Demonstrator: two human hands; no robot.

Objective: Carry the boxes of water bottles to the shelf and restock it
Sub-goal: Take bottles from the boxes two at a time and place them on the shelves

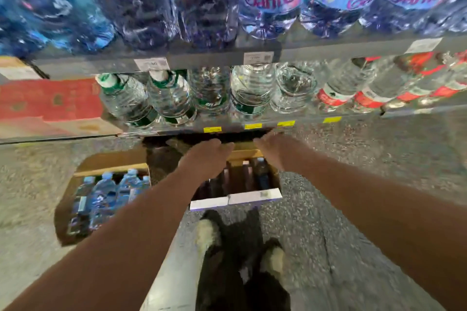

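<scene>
Nearest, our shoes (207, 233) stand on the speckled floor (353, 209). Beyond them our left hand (206, 153) and right hand (271, 145) reach over the far end of an open box (235, 199) holding one bottle (262, 177). Blur hides whether either hand grasps anything. A second box (108, 160) of blue bottles (108, 194) sits just to the left. Farther off, the shelf (227, 58) carries rows of water bottles (252, 88).
</scene>
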